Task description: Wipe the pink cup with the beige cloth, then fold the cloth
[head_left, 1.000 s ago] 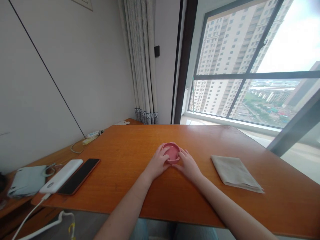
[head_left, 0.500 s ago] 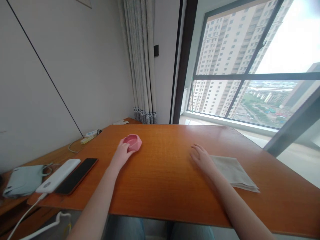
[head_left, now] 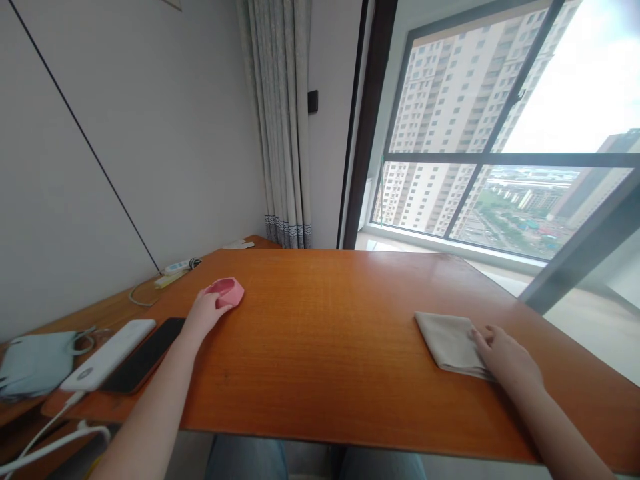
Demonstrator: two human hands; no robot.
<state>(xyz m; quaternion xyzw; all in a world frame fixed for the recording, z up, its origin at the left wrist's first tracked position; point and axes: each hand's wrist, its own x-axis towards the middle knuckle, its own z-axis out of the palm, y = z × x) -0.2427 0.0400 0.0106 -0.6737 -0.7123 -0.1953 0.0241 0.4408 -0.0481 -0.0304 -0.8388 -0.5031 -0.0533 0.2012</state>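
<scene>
On the left of the table, my left hand (head_left: 203,315) grips the near left side of a small pink faceted bowl (head_left: 231,292), which sits upright. A folded light grey cloth (head_left: 447,340) lies flat on the right. Over its right edge is my right hand (head_left: 507,357), the thumb at the cloth and the bent fingers a little apart from it. The lower fingers of this hand are hidden.
The wooden table (head_left: 320,353) spans the front. At its left lie a black phone (head_left: 143,360), a white power bank (head_left: 110,353) with a cable, and a pale blue pouch (head_left: 37,363). A power strip (head_left: 180,267) lies by the wall. A window (head_left: 475,160) is behind on the right.
My left hand and the pink bowl have moved left, closer to the phone. My right hand has swung right, from the cloth's left side to its right edge.
</scene>
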